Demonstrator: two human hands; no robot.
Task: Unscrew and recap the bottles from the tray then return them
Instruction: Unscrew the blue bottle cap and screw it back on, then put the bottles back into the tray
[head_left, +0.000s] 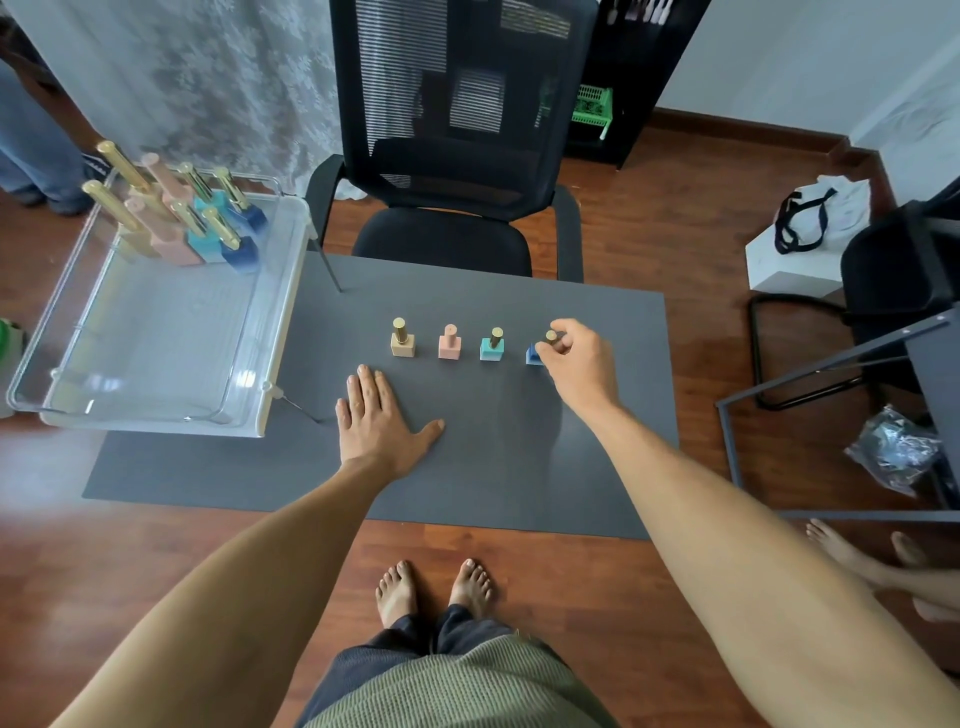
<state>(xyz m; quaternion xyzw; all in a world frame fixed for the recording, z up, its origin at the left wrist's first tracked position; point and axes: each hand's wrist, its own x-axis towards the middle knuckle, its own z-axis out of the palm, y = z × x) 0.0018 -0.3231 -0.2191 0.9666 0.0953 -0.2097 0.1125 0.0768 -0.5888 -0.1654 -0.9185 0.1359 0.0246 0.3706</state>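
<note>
Several small bottles stand in a row on the grey mat: a tan bottle, a pink bottle, a teal bottle and a blue bottle, most with gold caps. My right hand is closed on the blue bottle's gold cap, hiding most of that bottle. Palm down, my left hand lies flat on the mat in front of the tan bottle, fingers apart and holding nothing. At the left, the clear tray holds several more bottles at its far end.
A black mesh chair stands beyond the mat. To the right are a dark metal frame, a white box with a bag and a plastic bag. Another person's feet are at right, and legs at far left.
</note>
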